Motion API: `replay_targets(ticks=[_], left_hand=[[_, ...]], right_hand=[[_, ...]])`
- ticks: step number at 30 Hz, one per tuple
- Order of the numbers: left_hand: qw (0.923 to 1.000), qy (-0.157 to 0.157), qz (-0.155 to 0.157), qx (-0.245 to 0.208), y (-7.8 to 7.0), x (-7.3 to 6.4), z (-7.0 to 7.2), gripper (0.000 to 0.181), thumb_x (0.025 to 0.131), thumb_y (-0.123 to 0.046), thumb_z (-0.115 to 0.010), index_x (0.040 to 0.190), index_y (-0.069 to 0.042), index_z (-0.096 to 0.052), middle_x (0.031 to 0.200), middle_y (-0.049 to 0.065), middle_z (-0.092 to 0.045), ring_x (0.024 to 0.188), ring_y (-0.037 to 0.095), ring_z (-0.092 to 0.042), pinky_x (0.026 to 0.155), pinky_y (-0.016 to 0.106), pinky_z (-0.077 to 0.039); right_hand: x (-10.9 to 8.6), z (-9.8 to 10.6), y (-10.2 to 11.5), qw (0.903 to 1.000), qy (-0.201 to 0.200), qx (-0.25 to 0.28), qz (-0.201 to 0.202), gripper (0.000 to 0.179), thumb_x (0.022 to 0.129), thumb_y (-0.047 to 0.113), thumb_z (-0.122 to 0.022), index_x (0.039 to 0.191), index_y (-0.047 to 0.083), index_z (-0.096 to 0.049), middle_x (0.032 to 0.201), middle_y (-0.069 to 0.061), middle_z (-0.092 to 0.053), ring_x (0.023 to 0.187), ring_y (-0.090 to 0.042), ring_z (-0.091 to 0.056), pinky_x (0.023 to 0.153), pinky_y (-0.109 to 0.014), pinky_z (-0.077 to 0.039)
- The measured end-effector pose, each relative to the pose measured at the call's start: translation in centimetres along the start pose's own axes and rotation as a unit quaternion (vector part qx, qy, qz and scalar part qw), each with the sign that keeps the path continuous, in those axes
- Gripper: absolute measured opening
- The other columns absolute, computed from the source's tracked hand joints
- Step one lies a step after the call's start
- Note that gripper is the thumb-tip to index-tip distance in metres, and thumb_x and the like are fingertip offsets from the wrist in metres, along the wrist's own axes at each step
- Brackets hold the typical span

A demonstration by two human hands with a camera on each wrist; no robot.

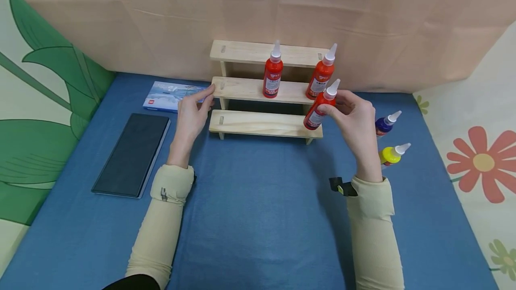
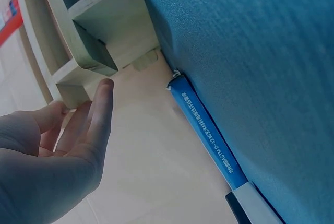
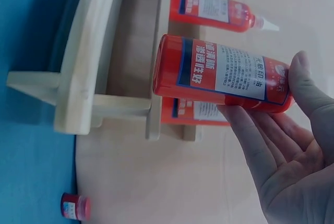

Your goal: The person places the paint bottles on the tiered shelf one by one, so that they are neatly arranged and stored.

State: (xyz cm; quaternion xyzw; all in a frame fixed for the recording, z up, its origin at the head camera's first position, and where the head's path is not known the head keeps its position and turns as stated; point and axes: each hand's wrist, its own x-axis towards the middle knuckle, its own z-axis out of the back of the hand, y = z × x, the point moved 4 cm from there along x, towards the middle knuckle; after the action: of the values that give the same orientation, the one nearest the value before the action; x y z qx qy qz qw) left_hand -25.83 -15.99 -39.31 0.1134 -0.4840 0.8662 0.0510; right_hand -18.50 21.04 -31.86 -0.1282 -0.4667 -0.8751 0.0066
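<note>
Red stamp-ink bottle [image 1: 316,114], white nozzle on top, is held in the right hand [image 1: 356,113]; from my remote feed I log thumb on one side, fingers on the other, parted only by the bottle's width. The bottle leans, its base over the right end of the lowest tier [image 1: 258,122] of a pale wooden rack [image 1: 242,51]; in the right wrist view I see a gap beneath it. I read Chinese print for photosensitive stamp ink on its label. The left hand [image 1: 192,113] pinches the left end of the middle tier [image 1: 242,87] between thumb and fingertip, other fingers loosely extended; how firmly, I cannot tell. Two more red bottles stand on that tier: the central bottle [image 1: 273,77] and the right-end bottle [image 1: 321,78]. Right of the rack, past the right hand, I note a dark blue bottle [image 1: 383,125] and, nearer to me, a yellow bottle [image 1: 390,155], both partly hidden by the hand and wrist. Left of the rack lie a blue-and-white box [image 1: 163,95], its edge printed "ASTM D-4236", and a black flat slab [image 1: 131,155]. Blue cloth [image 1: 258,218] covers the table; beige fabric [image 1: 258,8] hangs behind.
</note>
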Motion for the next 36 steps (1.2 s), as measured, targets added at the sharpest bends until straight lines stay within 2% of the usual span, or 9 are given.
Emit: replay_targets(ticks=[17, 25, 36], left_hand=[[1.0000, 0.000, -0.001, 0.000, 0.0, 0.0, 0.1, 0.035, 0.112, -0.012, -0.060, 0.145, -0.010, -0.067, 0.145, 0.009, -0.065, 0.107, 0.033, -0.077, 0.090, 0.035, -0.061], [0.9999, -0.001, -0.010, -0.011, 0.0, 0.0, 0.0, 0.034, 0.111, -0.010, -0.060, 0.144, -0.008, -0.068, 0.144, 0.010, -0.066, 0.105, 0.034, -0.077, 0.093, 0.045, -0.061], [0.9997, -0.001, -0.015, -0.019, -0.1, -0.1, 0.1, 0.034, 0.112, -0.009, -0.059, 0.145, -0.007, -0.067, 0.147, 0.009, -0.064, 0.106, 0.037, -0.076, 0.093, 0.047, -0.061]], right_hand=[[1.5, -2.6, 3.9, 0.9972, 0.026, 0.044, 0.054, 0.041, 0.097, 0.015, -0.083, 0.133, -0.001, -0.073, 0.131, -0.015, -0.072, 0.115, -0.030, -0.072, 0.103, -0.044, -0.058], [2.2, -4.1, 5.5, 0.9953, 0.040, 0.056, 0.069, 0.041, 0.095, 0.014, -0.085, 0.131, 0.000, -0.074, 0.126, -0.016, -0.075, 0.112, -0.031, -0.074, 0.101, -0.044, -0.059], [3.6, -6.9, 7.9, 0.9914, 0.072, 0.069, 0.085, 0.047, 0.094, 0.015, -0.086, 0.136, 0.001, -0.072, 0.126, -0.014, -0.076, 0.112, -0.027, -0.075, 0.101, -0.038, -0.058]])
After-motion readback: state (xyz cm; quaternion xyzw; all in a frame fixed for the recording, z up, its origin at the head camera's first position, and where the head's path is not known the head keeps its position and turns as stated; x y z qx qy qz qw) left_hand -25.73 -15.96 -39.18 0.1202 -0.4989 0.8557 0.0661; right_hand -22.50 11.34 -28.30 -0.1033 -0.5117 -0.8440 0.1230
